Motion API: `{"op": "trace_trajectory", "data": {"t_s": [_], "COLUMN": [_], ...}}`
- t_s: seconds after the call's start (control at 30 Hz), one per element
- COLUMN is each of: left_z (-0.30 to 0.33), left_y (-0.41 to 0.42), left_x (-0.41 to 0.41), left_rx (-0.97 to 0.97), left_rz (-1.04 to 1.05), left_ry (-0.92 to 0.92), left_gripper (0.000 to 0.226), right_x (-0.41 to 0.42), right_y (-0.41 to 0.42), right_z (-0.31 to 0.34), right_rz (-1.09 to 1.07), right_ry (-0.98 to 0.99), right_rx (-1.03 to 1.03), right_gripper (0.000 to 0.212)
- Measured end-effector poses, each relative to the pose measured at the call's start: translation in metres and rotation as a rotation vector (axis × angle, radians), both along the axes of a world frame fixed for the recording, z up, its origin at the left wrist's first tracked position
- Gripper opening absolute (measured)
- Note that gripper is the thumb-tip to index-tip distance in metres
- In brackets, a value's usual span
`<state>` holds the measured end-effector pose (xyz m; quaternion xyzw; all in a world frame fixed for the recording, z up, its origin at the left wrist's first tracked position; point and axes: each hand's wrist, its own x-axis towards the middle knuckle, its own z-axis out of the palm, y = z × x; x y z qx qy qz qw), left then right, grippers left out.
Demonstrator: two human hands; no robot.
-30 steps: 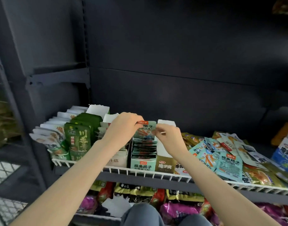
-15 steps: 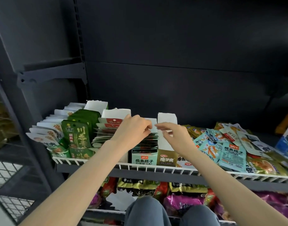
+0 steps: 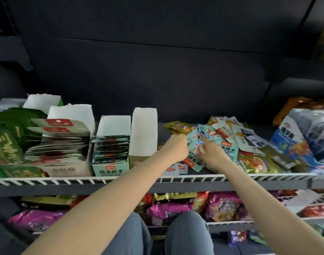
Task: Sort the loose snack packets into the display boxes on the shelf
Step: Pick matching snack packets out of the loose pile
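Only the head view to go on, so here's what it shows. Both hands are over at the loose pile (image 3: 231, 144) on the right half of the shelf (image 3: 157, 179). The left hand (image 3: 176, 148) has its fingers curled onto the edge of a light blue packet (image 3: 193, 153), and the right hand (image 3: 211, 153) is pressed onto that same bunch of blue packets. It looks like a grab, but I honestly can't tell how its fingers are wrapped, too blurry.

Progress-wise, I'd call it roughly halfway. On the left, the green box (image 3: 8, 144) and the white box (image 3: 65, 144) are stuffed, and the teal box (image 3: 111, 153) next to them looks nearly full of dark-edged packets standing in a row. The tall box (image 3: 143, 133) just right of it looks empty from here.

What's left: a good heap of blue, gold and white packets lying flat and overlapping, plus a bigger blue bag (image 3: 291, 142) further right. Plenty of sorting to go, I reckon.
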<state>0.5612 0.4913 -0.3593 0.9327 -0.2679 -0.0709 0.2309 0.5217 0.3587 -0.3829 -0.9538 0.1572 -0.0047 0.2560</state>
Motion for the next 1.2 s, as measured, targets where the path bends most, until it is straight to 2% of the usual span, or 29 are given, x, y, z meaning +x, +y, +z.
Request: {"op": "trace_trajectory", "data": {"t_s": [0.1, 0.17, 0.23, 0.33, 0.5, 0.57, 0.7, 0.77, 0.9, 1.13, 1.2], "left_z": [-0.021, -0.028, -0.031, -0.026, 0.007, 0.023, 0.054, 0.067, 0.086, 0.095, 0.093], "left_y": [-0.021, -0.029, -0.032, -0.033, -0.019, -0.005, 0.036, 0.062, 0.121, 0.204, 0.218], "left_x": [0.002, 0.005, 0.009, 0.014, 0.005, -0.001, -0.014, -0.015, -0.013, -0.012, -0.013], "left_rx": [0.212, 0.247, 0.197, 0.019, -0.257, -0.336, -0.415, -0.48, -0.429, -0.384, -0.346], "left_rz": [0.008, 0.062, 0.125, 0.169, 0.153, 0.122, -0.027, -0.017, 0.076, 0.187, 0.185], "left_ry": [0.014, -0.042, -0.023, 0.073, -0.112, -0.211, -0.399, -0.42, -0.452, -0.541, -0.552], "left_gripper": [0.025, 0.026, 0.026, 0.029, 0.019, 0.017, 0.012, 0.012, 0.012, 0.006, 0.011], "right_x": [0.001, 0.002, 0.003, 0.002, -0.008, -0.011, -0.012, -0.012, -0.011, 0.009, 0.014], "right_y": [-0.013, -0.019, -0.023, -0.027, -0.013, -0.004, 0.019, 0.034, 0.074, 0.149, 0.163], "right_z": [-0.007, -0.009, -0.01, -0.01, 0.004, 0.013, 0.042, 0.057, 0.079, 0.094, 0.092], "right_rz": [0.005, 0.019, 0.036, 0.04, 0.044, 0.041, 0.013, 0.055, 0.172, 0.297, 0.306], "right_ry": [0.065, 0.052, 0.034, -0.008, -0.29, -0.397, -0.626, -0.655, -0.664, -0.63, -0.616], "right_rx": [-0.017, -0.032, -0.017, 0.012, 0.006, -0.015, -0.213, -0.136, 0.171, 0.171, 0.159], "right_gripper": [0.065, 0.062, 0.067, 0.074, 0.074, 0.062, 0.019, 0.004, 0.011, 0.01, 0.012]}}
